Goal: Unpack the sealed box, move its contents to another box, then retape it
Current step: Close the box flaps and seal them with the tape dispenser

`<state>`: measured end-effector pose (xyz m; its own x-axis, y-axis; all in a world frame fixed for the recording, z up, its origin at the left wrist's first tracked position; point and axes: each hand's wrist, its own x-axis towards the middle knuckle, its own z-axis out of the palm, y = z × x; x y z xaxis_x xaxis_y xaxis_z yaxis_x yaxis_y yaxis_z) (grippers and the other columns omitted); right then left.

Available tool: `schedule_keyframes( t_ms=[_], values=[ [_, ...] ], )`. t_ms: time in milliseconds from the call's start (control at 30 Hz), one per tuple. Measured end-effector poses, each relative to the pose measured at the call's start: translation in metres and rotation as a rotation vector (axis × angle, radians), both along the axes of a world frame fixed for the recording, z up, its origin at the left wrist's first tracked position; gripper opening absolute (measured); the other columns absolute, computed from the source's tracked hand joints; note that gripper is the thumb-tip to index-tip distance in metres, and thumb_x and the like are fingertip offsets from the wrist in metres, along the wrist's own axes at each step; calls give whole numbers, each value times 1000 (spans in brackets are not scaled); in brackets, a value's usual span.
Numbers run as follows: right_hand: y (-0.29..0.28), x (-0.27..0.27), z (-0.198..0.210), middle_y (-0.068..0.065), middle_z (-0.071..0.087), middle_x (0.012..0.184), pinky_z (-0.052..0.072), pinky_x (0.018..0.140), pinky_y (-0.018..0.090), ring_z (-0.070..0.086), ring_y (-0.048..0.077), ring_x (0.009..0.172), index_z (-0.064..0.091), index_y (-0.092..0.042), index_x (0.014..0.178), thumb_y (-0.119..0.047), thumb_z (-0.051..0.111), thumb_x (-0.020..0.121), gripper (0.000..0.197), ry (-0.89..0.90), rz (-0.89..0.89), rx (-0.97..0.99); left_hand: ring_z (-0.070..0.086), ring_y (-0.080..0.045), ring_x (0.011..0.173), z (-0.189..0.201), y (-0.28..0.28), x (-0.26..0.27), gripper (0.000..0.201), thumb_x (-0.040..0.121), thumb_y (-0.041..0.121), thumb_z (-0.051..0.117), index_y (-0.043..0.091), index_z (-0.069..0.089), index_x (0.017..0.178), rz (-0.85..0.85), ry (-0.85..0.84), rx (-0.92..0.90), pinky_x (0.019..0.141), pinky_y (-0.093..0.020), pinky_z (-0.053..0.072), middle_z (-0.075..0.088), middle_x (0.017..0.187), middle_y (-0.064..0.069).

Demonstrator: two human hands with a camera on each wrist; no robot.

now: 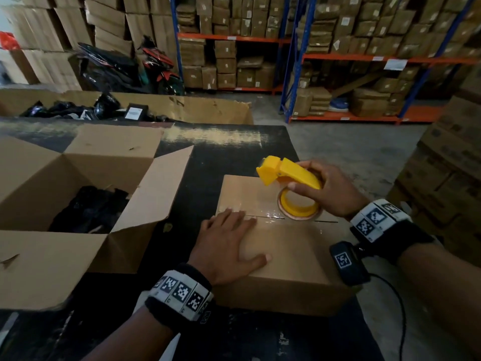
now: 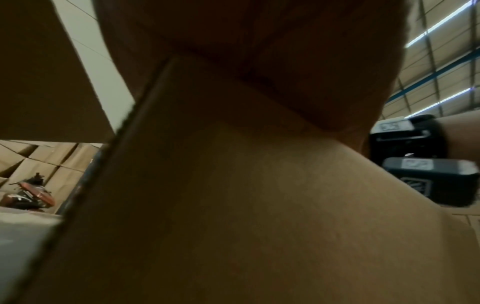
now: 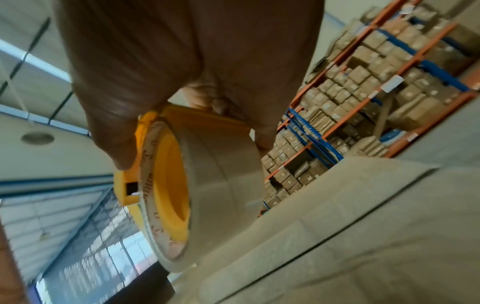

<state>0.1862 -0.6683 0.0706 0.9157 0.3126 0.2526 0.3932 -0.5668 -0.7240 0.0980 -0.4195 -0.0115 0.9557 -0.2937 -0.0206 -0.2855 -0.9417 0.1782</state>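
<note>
Taping the closed cardboard box [image 1: 286, 254].
Left hand [image 1: 223, 246] is lying flat on it; right hand [image 1: 328, 191] is gripping the yellow plastic dispenser [image 1: 289, 173].

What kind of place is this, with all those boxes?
Probably a warehouse or stockroom: tall metal shelving racks packed with cardboard cartons, more cartons stacked along the wall, and a bare concrete floor.
</note>
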Motion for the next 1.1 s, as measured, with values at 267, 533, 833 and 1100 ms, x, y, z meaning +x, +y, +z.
schedule_keyframes(
  t_ms=[267,533,833,1100],
  values=[
    [7,23,-25,-10,62,101,50,74,24,61,4,91,54,-25,109,-52,77,66,56,34,195,-146,27,-11,142,-4,-1,0,89,72,93,34,43,36,146,20,-55,-116,108,-45,29,32,153,17],
    [1,33,-17,-15,60,105,55,77,33,61,5,95,50,-34,110,-60,72,69,53,42,306,-211,66,2,107,32,28,34,30,94,28,69,28,54,121,305,108,-962,107,-39,49,73,111,10],
    [-6,31,-22,-21,56,110,53,74,25,58,-2,99,47,-30,119,-66,66,69,65,-14,325,-192,73,-5,99,65,52,33,35,94,33,70,30,57,127,193,198,-871,96,-37,56,78,100,5],
    [5,35,-21,-21,56,109,55,72,28,59,-2,97,44,-31,119,-70,64,70,65,-27,368,-213,75,-27,100,81,25,63,36,101,12,60,16,51,135,328,475,-1112,88,-42,62,71,118,-17]
  ],
)
